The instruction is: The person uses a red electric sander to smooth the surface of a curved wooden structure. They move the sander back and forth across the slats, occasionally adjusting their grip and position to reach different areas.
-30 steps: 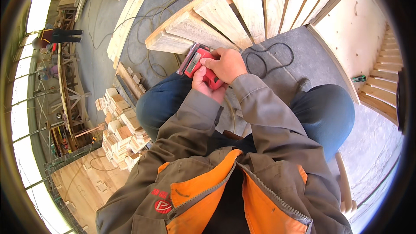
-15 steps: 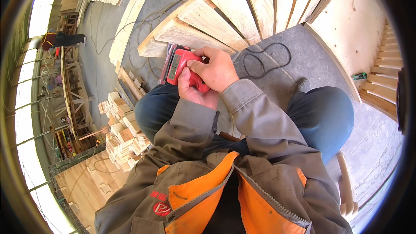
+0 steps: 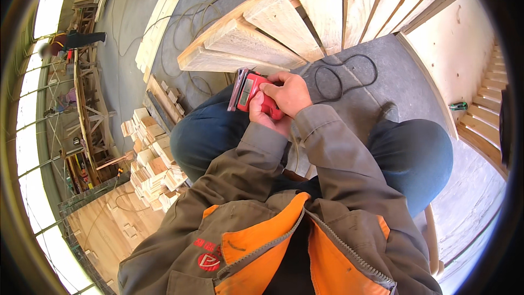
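Observation:
Both my hands are closed on a red palm sander (image 3: 249,92) with a grey label and a flat dark base, turned to the left. My left hand (image 3: 267,117) grips it from below, thumb up against the red housing. My right hand (image 3: 293,94) holds its right side, fingers bent over the top. The sander is just in front of the lower edge of a slatted wooden piece (image 3: 267,41), above my left knee. From this view I cannot tell whether the base touches the wood.
A black cable (image 3: 343,84) loops on the grey floor. Cut wood blocks (image 3: 153,158) are piled at the left beside a wooden board (image 3: 109,224). A green-handled tool (image 3: 458,106) lies at the right by more slatted wood. Another person (image 3: 71,42) stands far left.
My hands and the sander have shifted right and slightly down in the picture. The slatted wood and floor have also shifted right, so the view has moved too. Both hands keep hold.

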